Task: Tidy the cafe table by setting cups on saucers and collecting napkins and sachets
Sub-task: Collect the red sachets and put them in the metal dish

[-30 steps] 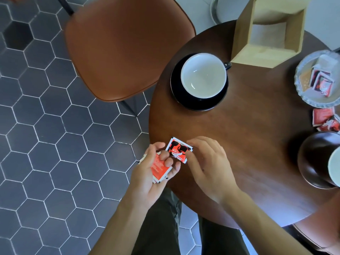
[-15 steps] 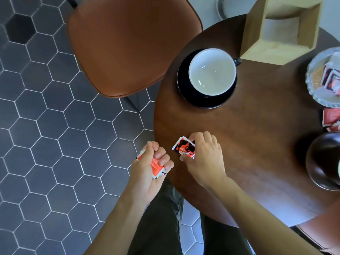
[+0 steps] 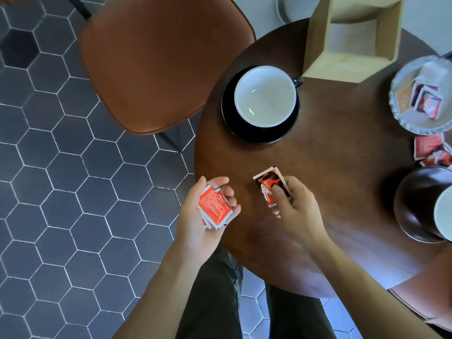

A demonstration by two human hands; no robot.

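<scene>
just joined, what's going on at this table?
A person is collecting sachets. The left hand cradles a small stack of red sachets off the table's edge; the right hand pinches a red-and-black sachet above the round table. A white cup sits on its black saucer. More sachets lie loose below a glass dish.

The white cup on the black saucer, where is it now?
In the head view, the white cup sits on its black saucer at the table's far left, beside the wooden box.
</scene>
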